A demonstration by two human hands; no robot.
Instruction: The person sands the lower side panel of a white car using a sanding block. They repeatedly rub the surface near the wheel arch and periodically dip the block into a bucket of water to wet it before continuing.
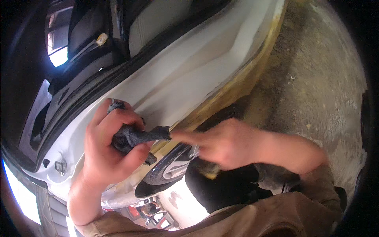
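Observation:
My left hand [108, 146] grips a bunched dark grey cloth [136, 138] against the white car door sill [185, 75], its fingers curled around the folds. A strip of the cloth sticks out to the right. My right hand [225, 144], slightly blurred, has its index finger stretched to the tip of that strip. Its other fingers are curled, and whatever they may hold is hidden. Yellowish-brown edging [256, 75] runs along the outer side of the sill, with a wheel [169, 170] just below my hands.
The dark car interior [90, 23] is at upper left, with a metal latch [60, 166] on the white body. Stained concrete floor [316, 79] lies to the right, beside my dark-clothed knee [213, 189]. Small figures and objects [152, 209] show in the distance at the bottom.

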